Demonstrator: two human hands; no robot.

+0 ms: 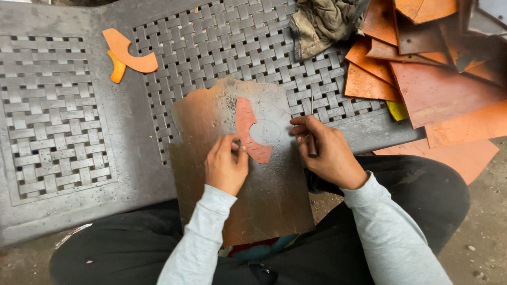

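A dull metal sheet point(264, 195) lies across my lap and the edge of a grey woven plastic surface point(58, 121). On the sheet rests a curved orange-red template piece point(247, 126). My left hand point(226, 164) presses the lower end of that template down with its fingertips. My right hand point(325, 150) is at the sheet's right edge, closed around a thin dark scribing tool point(311, 143) whose tip points toward the template. A faint round outline shows on the sheet beside the template.
Two orange curved cut-outs point(129, 55) lie on the grey surface at the upper left. A crumpled dirty cloth point(322, 21) sits at the top. A stack of orange and brown sheets point(438, 79) fills the right side. Bare ground shows at the lower right.
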